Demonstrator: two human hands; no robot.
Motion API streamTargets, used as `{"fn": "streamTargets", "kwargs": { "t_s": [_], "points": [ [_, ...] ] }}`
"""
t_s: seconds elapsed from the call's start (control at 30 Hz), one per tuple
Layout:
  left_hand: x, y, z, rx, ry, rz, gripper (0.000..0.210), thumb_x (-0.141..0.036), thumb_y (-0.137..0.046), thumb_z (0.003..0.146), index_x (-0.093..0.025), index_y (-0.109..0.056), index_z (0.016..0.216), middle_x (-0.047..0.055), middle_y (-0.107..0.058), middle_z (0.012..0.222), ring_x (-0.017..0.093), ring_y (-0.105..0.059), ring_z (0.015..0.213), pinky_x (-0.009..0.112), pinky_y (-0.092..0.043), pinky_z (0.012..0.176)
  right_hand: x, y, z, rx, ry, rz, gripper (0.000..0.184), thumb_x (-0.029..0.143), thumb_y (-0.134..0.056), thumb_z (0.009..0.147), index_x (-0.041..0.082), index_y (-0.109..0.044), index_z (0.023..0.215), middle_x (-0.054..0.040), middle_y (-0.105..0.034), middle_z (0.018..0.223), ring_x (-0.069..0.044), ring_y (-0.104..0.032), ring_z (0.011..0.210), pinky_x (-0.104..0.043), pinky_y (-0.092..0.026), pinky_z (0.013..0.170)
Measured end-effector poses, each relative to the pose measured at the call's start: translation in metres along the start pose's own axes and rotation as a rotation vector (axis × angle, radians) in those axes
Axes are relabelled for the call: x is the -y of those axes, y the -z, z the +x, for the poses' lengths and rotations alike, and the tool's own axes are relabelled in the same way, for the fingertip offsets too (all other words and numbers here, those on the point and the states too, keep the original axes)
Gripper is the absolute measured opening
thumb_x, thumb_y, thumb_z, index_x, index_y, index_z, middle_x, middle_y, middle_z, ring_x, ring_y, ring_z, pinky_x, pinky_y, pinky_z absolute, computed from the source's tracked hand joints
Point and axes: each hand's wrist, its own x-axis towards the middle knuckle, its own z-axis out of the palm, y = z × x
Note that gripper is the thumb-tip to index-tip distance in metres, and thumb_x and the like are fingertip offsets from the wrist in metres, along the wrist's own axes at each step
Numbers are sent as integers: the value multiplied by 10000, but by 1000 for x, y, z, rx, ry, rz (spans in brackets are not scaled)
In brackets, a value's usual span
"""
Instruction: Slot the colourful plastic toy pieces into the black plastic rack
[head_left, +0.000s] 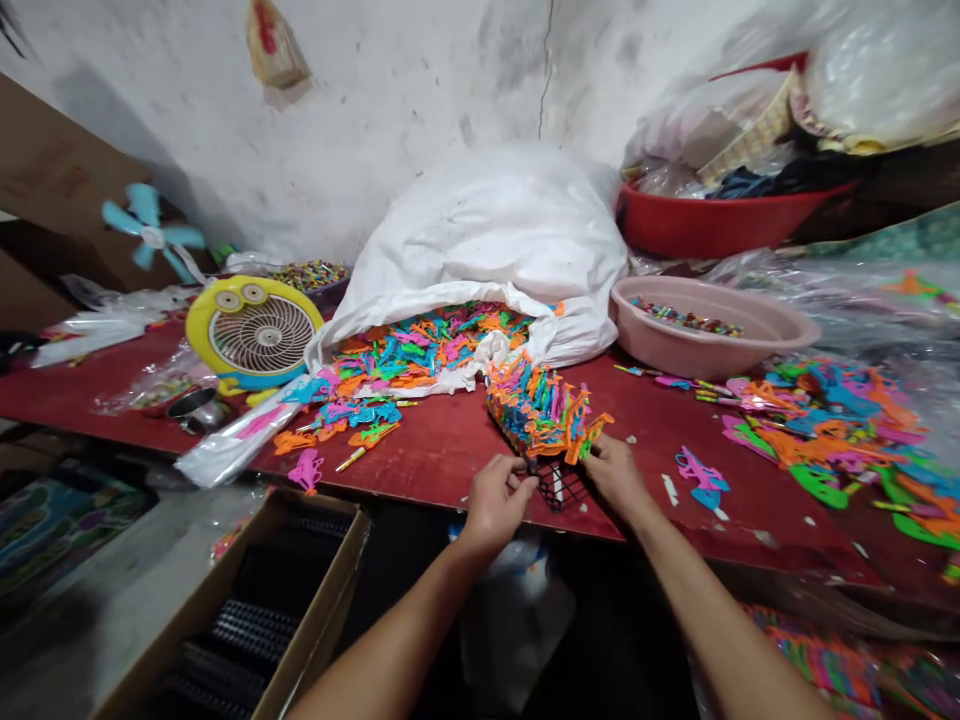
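A black grid rack (pixel 556 487) lies at the table's front edge, its far part packed with rows of small bright plastic pieces (pixel 536 405) in orange, blue, pink and green. My left hand (pixel 499 500) is closed at the rack's near left side, thumb and fingers pinched on its edge. On the right side, my right hand (pixel 613 475) pinches a green and orange plastic piece (pixel 592 438) against the end of the rows. Its exact shape is partly hidden by the fingers. Behind the rack, a large white sack (pixel 487 230) spills similar loose pieces (pixel 420 350).
A yellow fan (pixel 255 335) and metal cup (pixel 199 410) stand left. On the right are a pink basin (pixel 712 345), a red basin (pixel 735 215) and a pile of plastic pieces (pixel 832 430). Below left, a cardboard box (pixel 330 610) holds black racks (pixel 255 625).
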Motion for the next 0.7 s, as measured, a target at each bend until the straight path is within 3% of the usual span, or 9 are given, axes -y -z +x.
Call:
{"fn": "streamTargets", "kwargs": {
  "t_s": [0.17,0.27,0.33,0.43,0.53,0.63,0.7],
  "points": [
    [1,2,-2,27,-25,-16,167,-229,-618,837,-168,-672,983,13,-614,819,129,-571,697,272,-483,700,16,-2,-7,48,62,-139,269,270,-508,758,184,-715,908,-79,-710,1041,-233,-620,987,-367,-475,903],
    [12,5,-6,-2,-54,-18,213,-308,-613,856,-173,-649,1017,30,-616,865,153,-591,737,308,-511,728,23,18,-22,33,84,-291,307,247,-508,796,183,-692,1034,-71,-690,1057,-198,-613,978,-338,-475,898],
    [23,8,-4,-85,-82,-8,282,-386,-646,839,-176,-620,1025,50,-611,941,181,-610,810,345,-530,774,22,46,-36,-53,73,-406,325,282,-516,836,188,-673,1106,-67,-688,1041,-190,-618,960,-328,-474,888],
    [35,13,7,-192,-135,-11,658,-470,-755,734,-178,-500,1265,111,-565,1187,256,-607,1059,434,-519,940,14,110,-57,-259,10,-583,328,379,-497,880,184,-689,1062,-85,-694,1043,-198,-632,925,-317,-479,838],
    [36,17,27,-174,-141,4,1024,-515,-820,643,-195,-302,1466,162,-436,1427,323,-487,1295,505,-420,1092,1,178,-63,-446,-142,-818,339,384,-472,865,163,-703,976,-103,-712,978,-216,-638,860,-322,-467,796],
    [33,17,45,-96,-158,-36,1205,-515,-844,617,-207,-132,1539,174,-299,1550,332,-350,1418,508,-321,1170,-12,222,-55,-475,-294,-1036,377,412,-483,861,142,-700,1010,-136,-707,1037,-241,-638,904,-320,-449,767],
    [31,16,53,-47,-182,-88,1256,-502,-852,616,-210,-66,1551,175,-286,1562,321,-323,1437,502,-288,1189,-19,233,-47,-408,-362,-1139,429,468,-504,859,132,-696,1043,-151,-705,1043,-253,-642,923,-310,-440,736]
  ]
}}
